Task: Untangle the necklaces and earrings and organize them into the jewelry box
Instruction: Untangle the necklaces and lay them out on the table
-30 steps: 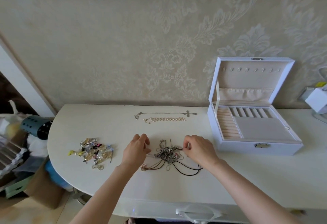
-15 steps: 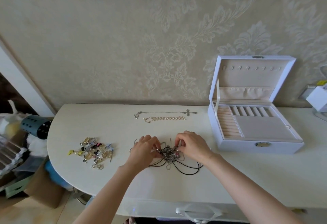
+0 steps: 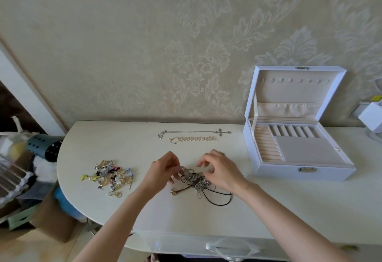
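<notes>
Our left hand (image 3: 163, 170) pinches a silver strand between thumb and fingertips at the upper left of the tangle (image 3: 196, 181), lifting that strand a little off the table (image 3: 144, 210). Our right hand (image 3: 221, 170) curls over the tangle's right side. Its thumb and middle fingers nip the chains there, and the index finger is raised clear. The two hands sit close together with the knot between them.

The tangle lies near the middle of the table, somewhat toward the front edge. A black cord (image 3: 217, 198) loops out of it toward that edge, and a gold-coloured end pokes out at its lower left.

The earrings (image 3: 109, 176) lie in a loose heap near the table's rounded left edge, well apart from the tangle. Toward the back edge, two pieces lie straightened side by side: a cross necklace (image 3: 194, 131) and, just in front of it, a pearl chain (image 3: 194, 138).

The white box (image 3: 279, 171) stands toward the right end of the table with its lid (image 3: 295, 88) upright against the wall. We see hooks inside the lid and ring rolls and slots in the tray.
</notes>
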Demonstrator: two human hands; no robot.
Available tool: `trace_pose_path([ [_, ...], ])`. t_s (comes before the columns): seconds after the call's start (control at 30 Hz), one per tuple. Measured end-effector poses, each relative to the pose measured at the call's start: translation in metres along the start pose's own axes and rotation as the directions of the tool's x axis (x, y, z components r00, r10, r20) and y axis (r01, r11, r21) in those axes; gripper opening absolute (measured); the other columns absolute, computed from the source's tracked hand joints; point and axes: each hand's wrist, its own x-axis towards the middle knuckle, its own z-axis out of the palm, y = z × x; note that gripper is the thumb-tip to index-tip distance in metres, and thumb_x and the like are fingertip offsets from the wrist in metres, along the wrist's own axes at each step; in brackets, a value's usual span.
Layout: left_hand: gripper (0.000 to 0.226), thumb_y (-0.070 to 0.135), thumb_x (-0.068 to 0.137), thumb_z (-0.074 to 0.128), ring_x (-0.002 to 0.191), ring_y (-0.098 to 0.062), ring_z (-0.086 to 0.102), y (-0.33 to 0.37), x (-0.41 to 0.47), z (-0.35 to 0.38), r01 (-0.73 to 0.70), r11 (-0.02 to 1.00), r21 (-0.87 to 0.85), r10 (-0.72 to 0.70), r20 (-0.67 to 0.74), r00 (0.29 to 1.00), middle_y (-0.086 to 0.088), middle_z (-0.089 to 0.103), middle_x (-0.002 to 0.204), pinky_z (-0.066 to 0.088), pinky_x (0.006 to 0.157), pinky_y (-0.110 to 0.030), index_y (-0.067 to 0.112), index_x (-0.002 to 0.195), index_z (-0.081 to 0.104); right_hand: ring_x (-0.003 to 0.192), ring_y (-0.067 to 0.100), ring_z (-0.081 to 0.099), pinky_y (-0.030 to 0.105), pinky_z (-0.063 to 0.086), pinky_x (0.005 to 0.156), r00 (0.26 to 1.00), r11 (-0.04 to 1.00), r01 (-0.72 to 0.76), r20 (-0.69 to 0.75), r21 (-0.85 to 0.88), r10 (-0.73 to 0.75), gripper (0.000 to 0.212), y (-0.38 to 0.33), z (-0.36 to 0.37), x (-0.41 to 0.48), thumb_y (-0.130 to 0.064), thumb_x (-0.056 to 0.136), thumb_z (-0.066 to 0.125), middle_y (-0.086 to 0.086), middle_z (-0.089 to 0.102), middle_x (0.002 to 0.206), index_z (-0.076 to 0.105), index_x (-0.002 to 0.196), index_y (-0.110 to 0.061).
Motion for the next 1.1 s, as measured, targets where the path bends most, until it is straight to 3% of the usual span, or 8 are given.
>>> trace_pose_path([
  [0.2, 0.012, 0.004, 0.09, 0.056, 0.043, -0.005, 0.046, 0.003, 0.002, 0.0, -0.008, 0.996, 0.091, 0.017, -0.092, 0.996, -0.002, 0.065, 0.065, 0.038, 0.048, -0.014, 0.007, 0.08, 0.048, 0.078, 0.007, 0.043, 0.026, 0.036, 0.074, 0.999, 0.999, 0.024, 0.036, -0.026, -0.024, 0.021, -0.014, 0.019, 0.002, -0.036, 0.078, 0.069, -0.011, 0.051, 0.084, 0.06, 0.092, -0.024],
  [0.37, 0.011, 0.017, 0.091, 0.056, 0.055, -0.013, 0.048, -0.007, 0.004, 0.001, 0.102, 0.932, 0.348, -0.052, -0.151, 0.987, 0.002, 0.053, 0.057, 0.039, 0.058, -0.03, 0.017, 0.083, 0.048, 0.079, 0.012, 0.051, 0.024, 0.038, 0.072, 0.997, 1.0, -0.031, 0.073, 0.001, 0.031, 0.004, -0.011, 0.018, 0.002, -0.019, 0.078, 0.067, -0.009, 0.053, 0.083, 0.065, 0.081, -0.02],
  [0.53, 0.012, 0.03, 0.086, 0.06, 0.07, -0.013, 0.049, -0.008, -0.001, 0.002, 0.187, 0.817, 0.545, -0.132, -0.139, 0.981, 0.013, 0.047, 0.06, 0.028, 0.049, -0.022, 0.025, 0.08, 0.051, 0.071, 0.009, 0.055, 0.028, 0.047, 0.068, 0.979, 0.976, -0.135, 0.178, 0.173, 0.103, 0.015, -0.004, 0.007, -0.001, -0.012, 0.071, 0.066, -0.012, 0.058, 0.069, 0.058, 0.063, -0.023],
  [0.7, 0.009, 0.033, 0.084, 0.061, 0.085, -0.013, 0.054, 0.004, -0.003, 0.0, 0.203, 0.753, 0.626, -0.158, -0.128, 0.979, 0.01, 0.057, 0.082, 0.033, 0.058, -0.023, 0.029, 0.081, 0.054, 0.07, 0.014, 0.057, 0.028, 0.043, 0.065, 0.974, 0.786, -0.217, 0.178, 0.579, 0.138, 0.018, -0.002, -0.015, -0.007, -0.002, 0.077, 0.059, 0.014, 0.069, 0.084, 0.05, 0.067, -0.014],
  [0.83, 0.015, 0.029, 0.081, 0.065, 0.111, -0.015, 0.042, 0.004, 0.001, 0.001, 0.07, 0.68, 0.73, -0.051, -0.049, 0.998, 0.007, 0.048, 0.112, 0.034, 0.087, -0.026, 0.031, 0.096, 0.061, 0.067, 0.024, 0.062, 0.029, 0.049, 0.062, 0.972, 0.522, -0.231, 0.212, 0.821, 0.097, 0.016, -0.008, -0.026, -0.009, 0.004, 0.088, 0.046, 0.028, 0.068, 0.088, 0.042, 0.079, -0.008],
  [0.97, 0.029, 0.002, 0.08, 0.055, 0.097, -0.007, 0.051, 0.018, 0.0, 0.011, -0.142, 0.904, 0.403, 0.154, 0.002, 0.988, 0.011, 0.059, 0.102, 0.039, 0.086, -0.018, 0.024, 0.098, 0.062, 0.075, 0.033, 0.063, 0.039, 0.053, 0.069, 0.975, 0.427, -0.222, 0.2, 0.877, 0.096, 0.011, -0.008, -0.025, -0.007, -0.001, 0.091, 0.05, 0.026, 0.066, 0.088, 0.045, 0.083, -0.008],
  [1.03, 0.03, -0.002, 0.077, 0.05, 0.085, -0.004, 0.056, 0.032, -0.004, 0.014, -0.096, 0.99, 0.1, 0.085, 0.112, 0.99, 0.009, 0.065, 0.093, 0.041, 0.073, -0.01, 0.02, 0.096, 0.059, 0.076, 0.034, 0.065, 0.037, 0.056, 0.065, 0.979, 0.389, -0.203, 0.174, 0.898, 0.109, 0.01, -0.009, -0.026, -0.005, -0.002, 0.092, 0.051, 0.022, 0.064, 0.085, 0.047, 0.083, -0.007],
  [1.1, 0.025, 0.01, 0.074, 0.052, 0.084, -0.008, 0.058, 0.039, -0.005, 0.014, -0.008, 0.995, -0.095, 0.027, 0.195, 0.981, 0.002, 0.068, 0.092, 0.044, 0.073, -0.015, 0.017, 0.097, 0.06, 0.074, 0.034, 0.066, 0.035, 0.055, 0.062, 0.983, 0.377, -0.173, 0.139, 0.91, 0.116, 0.009, -0.01, -0.028, -0.004, -0.003, 0.092, 0.051, 0.021, 0.061, 0.083, 0.047, 0.084, -0.007],
])
